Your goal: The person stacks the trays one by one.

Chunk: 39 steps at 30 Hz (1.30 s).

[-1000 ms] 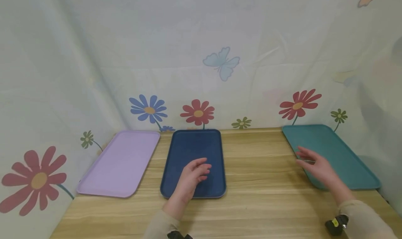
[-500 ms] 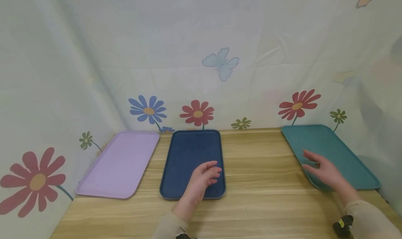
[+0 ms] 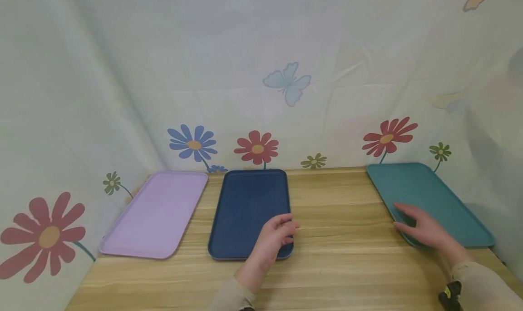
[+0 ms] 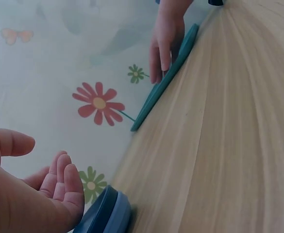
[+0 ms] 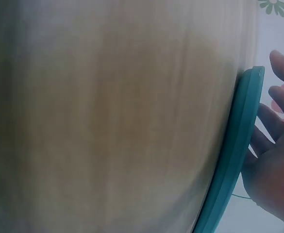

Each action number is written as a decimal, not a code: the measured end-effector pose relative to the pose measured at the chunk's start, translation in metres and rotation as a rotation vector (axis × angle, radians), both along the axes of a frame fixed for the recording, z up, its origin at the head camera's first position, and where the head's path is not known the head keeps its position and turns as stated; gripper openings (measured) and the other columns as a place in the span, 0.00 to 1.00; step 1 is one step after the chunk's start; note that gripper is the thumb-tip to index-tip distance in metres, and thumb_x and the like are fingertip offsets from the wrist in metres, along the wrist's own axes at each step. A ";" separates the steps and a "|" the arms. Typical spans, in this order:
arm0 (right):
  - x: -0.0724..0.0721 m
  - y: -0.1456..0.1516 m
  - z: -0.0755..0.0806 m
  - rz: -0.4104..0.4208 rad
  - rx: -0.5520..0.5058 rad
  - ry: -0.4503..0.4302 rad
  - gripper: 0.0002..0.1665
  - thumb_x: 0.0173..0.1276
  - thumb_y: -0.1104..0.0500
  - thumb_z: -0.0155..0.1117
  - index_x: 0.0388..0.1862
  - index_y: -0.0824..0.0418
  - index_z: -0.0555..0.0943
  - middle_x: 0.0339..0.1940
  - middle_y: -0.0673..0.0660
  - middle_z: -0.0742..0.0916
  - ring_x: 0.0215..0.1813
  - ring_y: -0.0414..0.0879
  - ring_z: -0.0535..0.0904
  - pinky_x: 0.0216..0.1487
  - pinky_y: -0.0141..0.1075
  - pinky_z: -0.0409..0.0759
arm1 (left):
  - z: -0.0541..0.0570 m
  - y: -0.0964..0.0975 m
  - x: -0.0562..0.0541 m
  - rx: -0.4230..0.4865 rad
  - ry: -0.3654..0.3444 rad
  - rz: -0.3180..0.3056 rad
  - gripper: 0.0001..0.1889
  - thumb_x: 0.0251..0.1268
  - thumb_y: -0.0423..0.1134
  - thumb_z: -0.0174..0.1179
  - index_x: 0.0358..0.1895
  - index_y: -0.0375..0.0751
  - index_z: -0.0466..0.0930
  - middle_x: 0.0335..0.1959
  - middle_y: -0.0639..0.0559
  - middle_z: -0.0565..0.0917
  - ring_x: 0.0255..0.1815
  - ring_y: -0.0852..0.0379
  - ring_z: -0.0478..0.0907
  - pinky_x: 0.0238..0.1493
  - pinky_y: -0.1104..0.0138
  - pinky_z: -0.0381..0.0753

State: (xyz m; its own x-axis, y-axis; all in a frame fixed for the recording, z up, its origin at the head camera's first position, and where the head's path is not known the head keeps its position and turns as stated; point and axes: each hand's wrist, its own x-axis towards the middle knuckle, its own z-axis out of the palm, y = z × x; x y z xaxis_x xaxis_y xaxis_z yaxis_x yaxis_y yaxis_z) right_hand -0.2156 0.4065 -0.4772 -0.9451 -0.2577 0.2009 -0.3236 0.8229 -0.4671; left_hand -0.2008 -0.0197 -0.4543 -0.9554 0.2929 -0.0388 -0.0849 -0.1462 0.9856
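My left hand [image 3: 270,239] hovers over the near right part of a navy blue tray [image 3: 249,202], its fingertips reaching past the right rim. The fingers are loosely bent and hold nothing; in the left wrist view the palm [image 4: 32,206] faces up beside the tray's rim [image 4: 113,213]. On the right, my right hand [image 3: 425,229] is over the near left part of a teal tray [image 3: 433,188], thumb and fingers spread apart. In the right wrist view its fingers sit close to the teal tray's raised edge [image 5: 236,141].
A lilac tray [image 3: 159,211] lies at the left of the wooden table [image 3: 327,265]. Bare wood separates the navy and teal trays. A white cloth [image 3: 229,52] printed with flowers and butterflies hangs behind the table and along its sides.
My left hand has moved right across the navy tray to its right rim. My right hand has shifted slightly right and nearer to me over the teal tray. The trays stay put.
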 end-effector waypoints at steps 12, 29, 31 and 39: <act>0.003 0.003 -0.005 0.023 0.096 -0.048 0.35 0.67 0.53 0.67 0.62 0.78 0.73 0.65 0.82 0.68 0.64 0.81 0.60 0.58 0.70 0.62 | -0.003 0.015 0.002 -0.042 -0.003 -0.011 0.26 0.66 0.32 0.57 0.65 0.24 0.68 0.49 0.41 0.84 0.52 0.44 0.79 0.52 0.50 0.79; 0.008 -0.031 0.003 0.095 0.167 0.048 0.32 0.67 0.52 0.68 0.60 0.75 0.77 0.61 0.80 0.74 0.60 0.78 0.68 0.56 0.67 0.67 | -0.007 0.049 0.008 -0.043 -0.022 -0.043 0.24 0.65 0.32 0.57 0.62 0.24 0.71 0.48 0.38 0.84 0.49 0.43 0.80 0.51 0.51 0.79; 0.008 -0.036 0.005 0.100 0.181 0.040 0.32 0.67 0.51 0.68 0.60 0.74 0.77 0.61 0.79 0.74 0.61 0.77 0.68 0.56 0.67 0.67 | -0.008 0.051 0.008 -0.042 -0.023 -0.044 0.23 0.67 0.33 0.57 0.62 0.25 0.72 0.50 0.36 0.84 0.50 0.42 0.80 0.51 0.51 0.80; 0.007 -0.059 0.007 0.100 0.230 0.038 0.33 0.66 0.48 0.68 0.61 0.70 0.78 0.62 0.76 0.76 0.61 0.76 0.69 0.57 0.65 0.69 | -0.010 0.060 0.008 -0.023 -0.028 -0.026 0.22 0.67 0.33 0.58 0.61 0.24 0.72 0.52 0.37 0.83 0.53 0.46 0.80 0.53 0.53 0.80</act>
